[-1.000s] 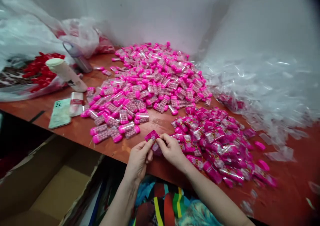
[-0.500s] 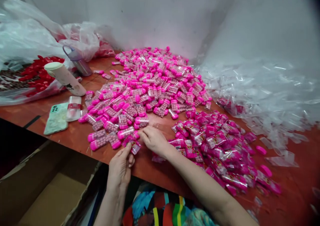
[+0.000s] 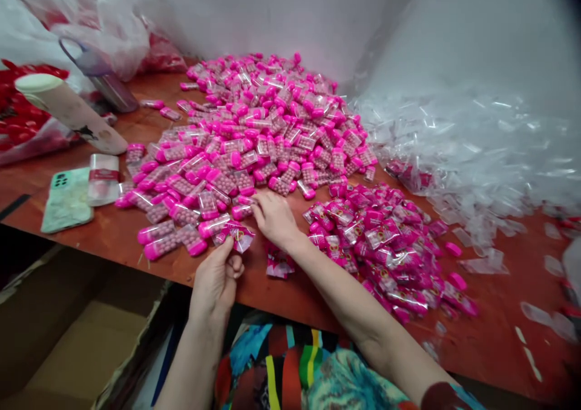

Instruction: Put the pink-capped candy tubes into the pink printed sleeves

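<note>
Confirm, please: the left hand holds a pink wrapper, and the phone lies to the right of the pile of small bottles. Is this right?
Not quite: the phone lies to the left of the pile of small bottles, as the head view shows. The left hand does hold a pink wrapper.

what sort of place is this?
Probably a small packing workshop: a big heap of pink-capped bottles, a pile of shiny pink packets on the same table, and an open cardboard box below its edge.

Flat, cool light in here; glints speckle the clear plastic [image 3: 490, 141], the box [image 3: 86, 343] sits in shadow, and my right edge blurs dark.
</note>
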Tool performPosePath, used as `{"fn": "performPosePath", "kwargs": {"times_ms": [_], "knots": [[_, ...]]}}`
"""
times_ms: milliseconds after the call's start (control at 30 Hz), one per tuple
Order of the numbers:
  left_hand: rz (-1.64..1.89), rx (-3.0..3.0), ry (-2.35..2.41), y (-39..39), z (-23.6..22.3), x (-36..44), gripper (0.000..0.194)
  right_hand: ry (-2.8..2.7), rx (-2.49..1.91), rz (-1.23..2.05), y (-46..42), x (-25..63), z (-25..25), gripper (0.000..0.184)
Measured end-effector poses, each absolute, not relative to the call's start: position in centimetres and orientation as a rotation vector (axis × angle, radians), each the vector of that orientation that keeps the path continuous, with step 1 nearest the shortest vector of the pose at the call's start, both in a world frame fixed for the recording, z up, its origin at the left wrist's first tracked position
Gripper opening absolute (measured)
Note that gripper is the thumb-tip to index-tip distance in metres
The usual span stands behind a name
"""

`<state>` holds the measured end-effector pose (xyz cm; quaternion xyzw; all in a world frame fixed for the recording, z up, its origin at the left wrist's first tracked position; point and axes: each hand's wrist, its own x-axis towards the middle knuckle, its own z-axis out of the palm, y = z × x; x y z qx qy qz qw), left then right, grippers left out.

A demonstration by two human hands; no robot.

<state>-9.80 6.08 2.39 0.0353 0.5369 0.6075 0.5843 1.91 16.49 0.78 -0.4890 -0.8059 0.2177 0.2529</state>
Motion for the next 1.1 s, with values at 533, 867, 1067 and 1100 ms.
{"fn": "performPosePath", "kwargs": {"times_ms": [533, 867, 1067, 1100], "knots": [[1.328, 0.044, 1.076, 7.1, 2.6, -4.8, 0.026, -1.06, -1.189, 1.582, 6.4, 9.1, -0.2, 0.038], [1.24, 0.207, 1.066, 7.0, 2.4, -3.3, 0.033, -1.052, -1.151, 1.719, 5.8, 10.4, 0.0, 0.041], [1.174, 0.318, 1.07, 6.6, 2.7, -3.1, 0.033, -1.08, -1.078, 1.677, 5.8, 10.9, -0.6, 0.044], [1.147, 0.335, 1.06, 6.7, 2.7, -3.1, 0.032, -1.071, -1.066, 1.678, 5.7, 10.9, -0.6, 0.045]]}}
